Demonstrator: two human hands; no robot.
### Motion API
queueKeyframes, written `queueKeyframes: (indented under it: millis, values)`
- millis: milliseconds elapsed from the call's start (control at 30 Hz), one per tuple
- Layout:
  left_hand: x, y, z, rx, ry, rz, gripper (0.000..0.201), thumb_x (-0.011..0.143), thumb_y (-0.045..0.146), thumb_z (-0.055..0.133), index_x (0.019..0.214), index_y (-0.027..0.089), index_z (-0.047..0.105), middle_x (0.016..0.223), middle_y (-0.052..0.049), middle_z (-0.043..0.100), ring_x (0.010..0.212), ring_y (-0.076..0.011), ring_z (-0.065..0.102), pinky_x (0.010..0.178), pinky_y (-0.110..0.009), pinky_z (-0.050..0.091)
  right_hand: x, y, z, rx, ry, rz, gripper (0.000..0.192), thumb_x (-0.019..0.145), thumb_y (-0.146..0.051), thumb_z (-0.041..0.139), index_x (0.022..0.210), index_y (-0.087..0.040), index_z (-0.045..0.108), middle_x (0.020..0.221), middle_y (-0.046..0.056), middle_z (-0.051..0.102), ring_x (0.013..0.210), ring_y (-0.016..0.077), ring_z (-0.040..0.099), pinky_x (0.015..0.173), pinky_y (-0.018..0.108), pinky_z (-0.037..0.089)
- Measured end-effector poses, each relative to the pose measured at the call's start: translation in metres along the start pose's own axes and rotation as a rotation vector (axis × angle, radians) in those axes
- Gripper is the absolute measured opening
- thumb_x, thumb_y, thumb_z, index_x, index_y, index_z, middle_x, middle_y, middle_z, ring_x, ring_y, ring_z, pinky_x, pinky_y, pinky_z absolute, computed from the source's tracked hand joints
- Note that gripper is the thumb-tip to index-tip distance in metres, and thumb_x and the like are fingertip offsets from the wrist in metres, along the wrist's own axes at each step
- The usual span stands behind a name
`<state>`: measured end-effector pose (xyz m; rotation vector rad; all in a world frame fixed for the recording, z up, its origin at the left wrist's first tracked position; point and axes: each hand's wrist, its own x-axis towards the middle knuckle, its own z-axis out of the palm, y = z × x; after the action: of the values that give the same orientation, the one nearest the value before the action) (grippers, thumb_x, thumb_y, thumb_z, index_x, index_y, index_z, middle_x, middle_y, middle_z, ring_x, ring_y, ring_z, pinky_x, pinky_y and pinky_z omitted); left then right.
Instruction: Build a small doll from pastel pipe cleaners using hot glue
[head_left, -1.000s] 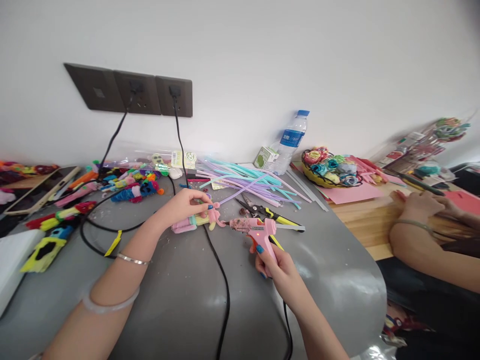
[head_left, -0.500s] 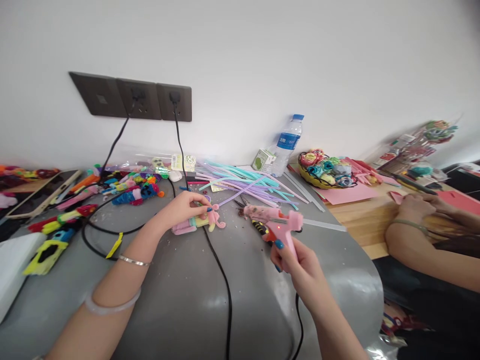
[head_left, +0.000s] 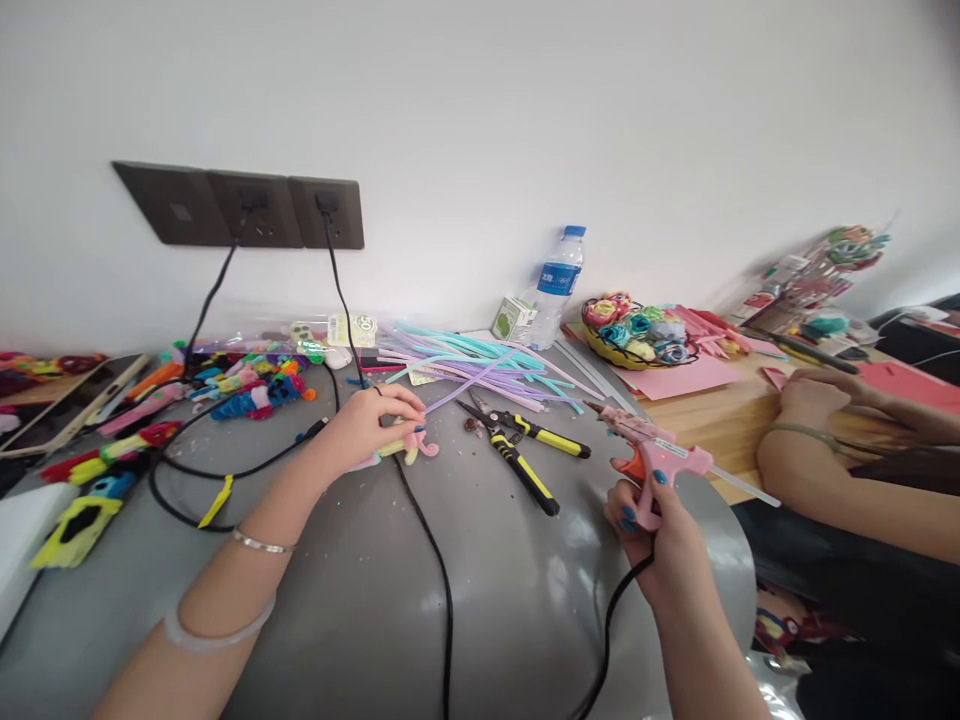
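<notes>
The fuzzy pastel figure [head_left: 410, 453], seemingly part-assembled, lies on the table [head_left: 360, 610], pinched by the left hand [head_left: 371, 425]; the right hand [head_left: 660, 535] grips a glue gun [head_left: 667, 455] well apart, loose stems [head_left: 487, 368] apparently unused.

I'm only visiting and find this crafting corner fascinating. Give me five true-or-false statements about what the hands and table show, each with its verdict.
1. The right hand holds a pink plastic glue gun. True.
2. The black-and-yellow handled cutters are in the left hand. False: they lie on the smooth grey tabletop; the left hand holds a small pink-and-yellow fuzzy figure.
3. The clear plastic bottle with a blue label has no cap. False: a blue cap is on top.
4. Two black plugs sit in the dark wall sockets. True.
5. The glue gun touches the figure. False: they are apart, with the cutters lying between them.
</notes>
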<state>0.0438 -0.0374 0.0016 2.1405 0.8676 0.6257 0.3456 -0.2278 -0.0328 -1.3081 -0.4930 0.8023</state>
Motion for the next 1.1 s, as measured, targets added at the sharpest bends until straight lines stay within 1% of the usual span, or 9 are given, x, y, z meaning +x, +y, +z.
queueKeyframes:
  millis: [100,167,233,300,400,467,633,800,1100]
  values:
    - [0.0,-0.004,0.004,0.062,-0.059,0.046,0.024,0.089,0.034,0.059,0.096,0.026,0.08,0.12,-0.007,0.069,0.106,-0.0243,0.066,0.09,-0.035,0.052,0.005,0.003,-0.005,0.038,0.001,0.014,0.044,0.08,-0.06,0.069,0.092,-0.017,0.067,0.052,-0.007,0.039,0.046,0.0093,0.031,0.045,0.025,0.027]
    - [-0.001,-0.006,0.006,0.084,-0.086,0.063,0.028,0.09,0.032,0.055,0.101,0.026,0.08,0.124,-0.008,0.067,0.11,-0.0248,0.064,0.092,-0.035,0.053,0.007,0.004,-0.006,0.019,-0.019,0.014,0.045,0.081,-0.06,0.068,0.094,-0.017,0.066,0.053,-0.006,0.04,0.046,0.0098,0.032,0.044,0.025,0.027]
    - [-0.001,-0.006,0.006,0.093,-0.101,0.076,0.029,0.092,0.033,0.053,0.102,0.026,0.079,0.126,-0.009,0.066,0.111,-0.025,0.064,0.095,-0.036,0.052,0.007,0.005,-0.007,-0.018,-0.059,0.027,0.046,0.082,-0.061,0.067,0.098,-0.017,0.067,0.052,-0.006,0.041,0.046,0.0105,0.033,0.044,0.026,0.027]
    - [-0.001,-0.005,0.006,0.092,-0.109,0.08,0.03,0.092,0.035,0.053,0.101,0.025,0.079,0.126,-0.009,0.066,0.11,-0.025,0.064,0.095,-0.037,0.053,0.007,0.005,-0.007,-0.043,-0.086,0.042,0.046,0.083,-0.061,0.067,0.097,-0.017,0.067,0.052,-0.006,0.041,0.047,0.0111,0.033,0.044,0.027,0.026]
    - [-0.001,-0.003,0.007,0.101,-0.117,0.076,0.03,0.093,0.036,0.052,0.099,0.025,0.08,0.126,-0.009,0.066,0.11,-0.0255,0.065,0.095,-0.037,0.053,0.006,0.005,-0.007,-0.033,-0.076,0.05,0.042,0.082,-0.059,0.068,0.085,-0.018,0.065,0.053,-0.005,0.041,0.049,0.011,0.032,0.046,0.027,0.025]
    - [-0.001,-0.002,0.008,0.116,-0.126,0.084,0.03,0.093,0.035,0.052,0.099,0.025,0.08,0.126,-0.009,0.066,0.111,-0.0262,0.064,0.095,-0.038,0.053,0.005,0.005,-0.006,-0.016,-0.074,0.057,0.041,0.081,-0.059,0.069,0.082,-0.018,0.064,0.053,-0.004,0.041,0.05,0.011,0.031,0.047,0.027,0.024]
    - [-0.003,0.0,0.008,0.205,-0.175,0.15,0.032,0.092,0.027,0.05,0.107,0.026,0.079,0.129,-0.009,0.066,0.115,-0.0272,0.061,0.096,-0.038,0.051,0.005,0.004,-0.006,-0.012,-0.084,0.07,0.044,0.08,-0.059,0.07,0.092,-0.016,0.068,0.052,-0.005,0.04,0.049,0.0111,0.03,0.047,0.027,0.023]
    - [-0.005,0.003,0.006,0.297,-0.235,0.186,0.036,0.092,0.019,0.048,0.108,0.027,0.079,0.134,-0.008,0.063,0.113,-0.026,0.062,0.093,-0.037,0.051,0.006,0.003,-0.007,-0.02,-0.103,0.075,0.043,0.08,-0.059,0.07,0.086,-0.017,0.068,0.051,-0.005,0.04,0.048,0.0108,0.03,0.047,0.027,0.023]
    - [-0.007,0.006,0.004,0.357,-0.265,0.198,0.04,0.093,0.015,0.045,0.11,0.027,0.079,0.137,-0.008,0.061,0.111,-0.0231,0.064,0.094,-0.035,0.052,0.006,0.004,-0.009,-0.009,-0.132,0.076,0.044,0.082,-0.058,0.069,0.095,-0.016,0.072,0.051,-0.005,0.04,0.048,0.0103,0.029,0.046,0.027,0.023]
